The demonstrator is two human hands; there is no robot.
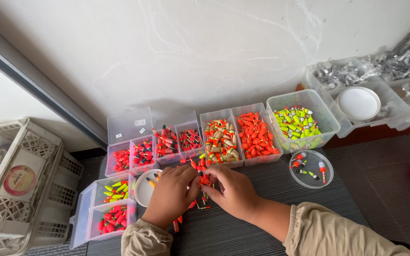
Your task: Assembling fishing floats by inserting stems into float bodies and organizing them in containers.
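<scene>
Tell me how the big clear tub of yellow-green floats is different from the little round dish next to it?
The tub is rectangular, deep and heaped with yellow-green floats; the round dish is circular, shallow and holds only a few floats with red tips. The tub stands against the wall, while the dish sits nearer the person's right hand. Both are clear plastic.

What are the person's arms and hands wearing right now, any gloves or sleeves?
No gloves: both the left hand and right hand are bare. Each arm wears a loose khaki-beige fabric sleeve with a gathered cuff at the wrist. No rings, watch or markings show.
</scene>
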